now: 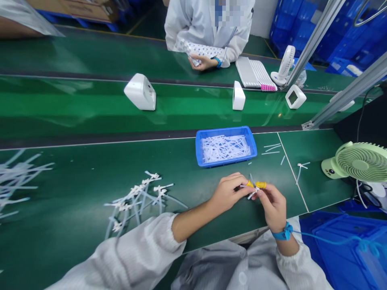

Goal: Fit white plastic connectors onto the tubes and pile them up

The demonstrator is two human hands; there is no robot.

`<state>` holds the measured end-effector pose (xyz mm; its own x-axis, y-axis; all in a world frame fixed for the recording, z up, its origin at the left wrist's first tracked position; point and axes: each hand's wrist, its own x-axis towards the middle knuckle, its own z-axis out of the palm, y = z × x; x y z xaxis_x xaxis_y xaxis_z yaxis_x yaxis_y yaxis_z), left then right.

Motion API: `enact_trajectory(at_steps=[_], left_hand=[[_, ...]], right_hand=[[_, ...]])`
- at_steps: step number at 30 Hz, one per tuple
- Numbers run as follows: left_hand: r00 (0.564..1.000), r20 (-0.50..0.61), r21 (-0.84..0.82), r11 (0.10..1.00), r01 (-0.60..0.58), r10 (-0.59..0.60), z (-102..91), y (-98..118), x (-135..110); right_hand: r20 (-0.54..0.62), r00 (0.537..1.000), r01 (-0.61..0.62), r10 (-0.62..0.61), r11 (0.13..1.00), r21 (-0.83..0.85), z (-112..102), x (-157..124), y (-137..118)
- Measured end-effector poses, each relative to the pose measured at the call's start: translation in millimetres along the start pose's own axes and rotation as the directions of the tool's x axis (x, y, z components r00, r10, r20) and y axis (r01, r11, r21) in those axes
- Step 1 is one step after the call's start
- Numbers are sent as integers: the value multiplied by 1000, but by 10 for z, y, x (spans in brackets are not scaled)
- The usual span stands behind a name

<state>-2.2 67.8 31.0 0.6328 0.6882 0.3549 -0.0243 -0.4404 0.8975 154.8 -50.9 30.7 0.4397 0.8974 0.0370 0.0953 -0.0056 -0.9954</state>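
Note:
My left hand (232,189) and my right hand (272,204) meet over the green table. Between their fingertips they pinch a small white connector piece (256,190) with short translucent tubes sticking out. Yellow finger covers (260,185) show at the fingertips of both hands. Both hands are closed, and part of the piece is hidden by the fingers. Just beyond them stands a blue tray (199,159) of many short translucent tubes (225,148). Left of my forearm lies a pile of white connectors with tubes (136,193).
More tube pieces (18,177) lie at the far left. Loose tubes (271,149) and one connector piece (300,166) are on the right, near a green fan (359,163). White box-shaped devices (140,92) stand on the conveyor (187,96). Opposite, a co-worker (208,36) holds a dotted bundle.

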Motion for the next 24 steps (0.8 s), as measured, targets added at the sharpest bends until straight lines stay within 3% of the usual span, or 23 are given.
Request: enact_trajectory(at_steps=[8,16,20,24], left_hand=[[999,39,-7,999,32,-32,14,-5,6],[997,78,-42,999,9,-5,-20,-47,21],[996,82,-23,999,42,-40,-20,-77,9],[992,116,3,999,49,-50,-4,-84,-2]], right_hand=[[-20,999,-28,29,999,32,21,47,-59],[32,999,-9,8,1000,21,40,37,-34],[48,990,134,-129,984,-117,19,24,-45],[99,943,332,-317,897,-292,-92,34,-129]])
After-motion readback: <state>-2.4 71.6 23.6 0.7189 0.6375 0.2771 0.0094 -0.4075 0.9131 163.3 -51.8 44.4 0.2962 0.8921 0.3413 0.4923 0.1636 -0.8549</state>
